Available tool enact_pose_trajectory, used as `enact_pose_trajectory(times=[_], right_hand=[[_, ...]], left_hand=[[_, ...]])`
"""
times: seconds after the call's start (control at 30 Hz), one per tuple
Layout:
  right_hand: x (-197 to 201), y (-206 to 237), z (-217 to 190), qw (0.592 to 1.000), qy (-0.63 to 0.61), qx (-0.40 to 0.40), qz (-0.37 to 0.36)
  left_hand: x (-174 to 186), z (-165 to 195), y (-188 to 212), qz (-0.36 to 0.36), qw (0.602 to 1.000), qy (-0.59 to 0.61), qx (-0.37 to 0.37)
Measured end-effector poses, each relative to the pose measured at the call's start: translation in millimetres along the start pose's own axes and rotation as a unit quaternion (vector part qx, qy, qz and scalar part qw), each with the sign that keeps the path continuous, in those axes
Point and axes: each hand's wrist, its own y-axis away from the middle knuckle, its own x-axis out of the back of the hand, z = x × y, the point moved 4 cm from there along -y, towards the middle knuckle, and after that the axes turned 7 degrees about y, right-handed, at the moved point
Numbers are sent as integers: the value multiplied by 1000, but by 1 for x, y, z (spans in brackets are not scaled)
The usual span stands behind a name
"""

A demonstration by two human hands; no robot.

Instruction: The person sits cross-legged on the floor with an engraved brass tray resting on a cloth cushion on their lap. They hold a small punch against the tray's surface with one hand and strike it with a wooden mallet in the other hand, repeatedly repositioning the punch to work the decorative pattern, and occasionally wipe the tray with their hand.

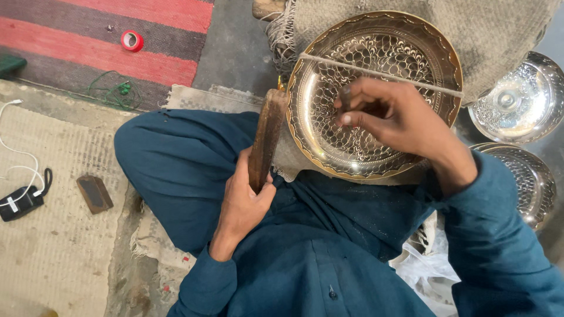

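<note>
I sit cross-legged with a large engraved brass dish (432,50) propped against my knee, a taut cord (329,62) stretched across it. My right hand (405,120) reaches over the dish and pinches a short dark metal punch (345,97), whose tip points at the patterned inner surface. To the left, my left hand (244,202) grips the lower end of a worn wooden beater (267,135), held upright just beside the dish's left rim.
Two silver engraved dishes (520,100) (529,182) lie at the right. Burlap cloth (493,29) sits under the brass dish. On the left mat are a dark flat block (94,194), a black charger with a white cable (20,202), a red tape roll (132,40) and green cord (114,89).
</note>
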Motion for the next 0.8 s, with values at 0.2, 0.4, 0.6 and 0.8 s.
enact_pose_trajectory(times=[0.2, 0.4, 0.6, 0.8], right_hand=[[-7, -8, -3, 995, 79, 61, -26], [-5, -12, -2, 993, 66, 83, -46], [-8, -14, 4, 990, 101, 90, -47], [-8, -14, 6, 992, 87, 82, -41]], left_hand=[[-2, 4, -1, -16, 999, 30, -12], [4, 11, -4, 17, 999, -31, -17], [20, 30, -16, 26, 990, -107, -90], [23, 53, -26, 42, 967, -186, -166]])
